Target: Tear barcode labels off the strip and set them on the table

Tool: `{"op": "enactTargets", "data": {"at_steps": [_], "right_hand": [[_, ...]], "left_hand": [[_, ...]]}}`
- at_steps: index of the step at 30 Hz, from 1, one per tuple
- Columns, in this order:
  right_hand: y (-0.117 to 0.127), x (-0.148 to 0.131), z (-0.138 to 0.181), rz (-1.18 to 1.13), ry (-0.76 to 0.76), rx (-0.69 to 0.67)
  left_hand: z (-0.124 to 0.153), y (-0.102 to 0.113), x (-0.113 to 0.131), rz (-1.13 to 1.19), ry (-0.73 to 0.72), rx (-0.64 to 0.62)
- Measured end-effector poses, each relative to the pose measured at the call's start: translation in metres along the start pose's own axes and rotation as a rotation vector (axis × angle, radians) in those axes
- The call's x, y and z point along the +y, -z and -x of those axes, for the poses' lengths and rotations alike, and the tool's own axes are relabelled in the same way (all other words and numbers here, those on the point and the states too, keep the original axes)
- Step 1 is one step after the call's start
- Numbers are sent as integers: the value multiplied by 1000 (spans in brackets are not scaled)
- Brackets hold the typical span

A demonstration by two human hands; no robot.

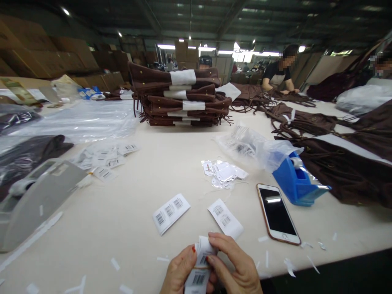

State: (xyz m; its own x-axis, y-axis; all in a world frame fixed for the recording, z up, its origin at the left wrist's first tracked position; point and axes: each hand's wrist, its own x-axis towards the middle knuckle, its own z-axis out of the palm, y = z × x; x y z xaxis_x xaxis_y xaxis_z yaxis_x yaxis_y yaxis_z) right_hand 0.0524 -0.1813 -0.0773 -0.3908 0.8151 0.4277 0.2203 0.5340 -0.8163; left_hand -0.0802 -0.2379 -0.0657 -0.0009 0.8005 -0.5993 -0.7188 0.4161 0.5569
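At the near edge of the table, my left hand [177, 272] and my right hand [235, 264] both pinch a small bundle of white barcode labels [200, 265] held between them. The fingers of both hands are curled around the bundle. Two loose strips of barcode labels lie just beyond my hands, one strip [170, 212] to the left and one strip [226, 218] to the right. A heap of small white tags [223, 173] sits further out.
A phone [277, 213] lies face up at right, beside a blue tape dispenser [295, 179] and a clear plastic bag [248, 145]. A stack of brown bags [183, 100] stands mid-table, more brown material [346, 163] at right. Scattered labels [104, 161] and a grey dispenser [33, 196] lie left. People work at the far end.
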Motion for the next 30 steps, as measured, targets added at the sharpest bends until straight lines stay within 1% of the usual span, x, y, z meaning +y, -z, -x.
{"op": "enactTargets", "data": {"at_steps": [3, 6, 11, 13, 18, 23, 25, 27, 28, 30], "right_hand": [[-5, -1, 3, -57, -73, 51], [-8, -2, 5, -91, -122, 68], [-10, -4, 7, -117, -210, 82], [-11, -5, 8, -115, -224, 98], [-12, -6, 7, -65, -158, 122], [-11, -5, 4, -45, -81, 138], [-11, -5, 4, -47, -88, 146], [-9, -6, 3, -41, -127, 160], [-7, -7, 1, -40, -148, 148], [-3, -10, -4, -71, -186, 52]], "left_hand": [[0, 2, -1, -56, 6, 12], [1, 1, 0, -31, 16, 37], [2, -3, 1, 8, 25, 21], [3, -4, 2, 25, 17, 20], [6, -6, 3, 7, 4, 83], [6, -5, 3, -51, 9, 115], [4, -3, 3, -89, 20, 96], [2, -2, 3, -126, 25, 48], [1, -1, 3, -132, 25, 23], [1, 0, 3, -123, 27, -12]]}}
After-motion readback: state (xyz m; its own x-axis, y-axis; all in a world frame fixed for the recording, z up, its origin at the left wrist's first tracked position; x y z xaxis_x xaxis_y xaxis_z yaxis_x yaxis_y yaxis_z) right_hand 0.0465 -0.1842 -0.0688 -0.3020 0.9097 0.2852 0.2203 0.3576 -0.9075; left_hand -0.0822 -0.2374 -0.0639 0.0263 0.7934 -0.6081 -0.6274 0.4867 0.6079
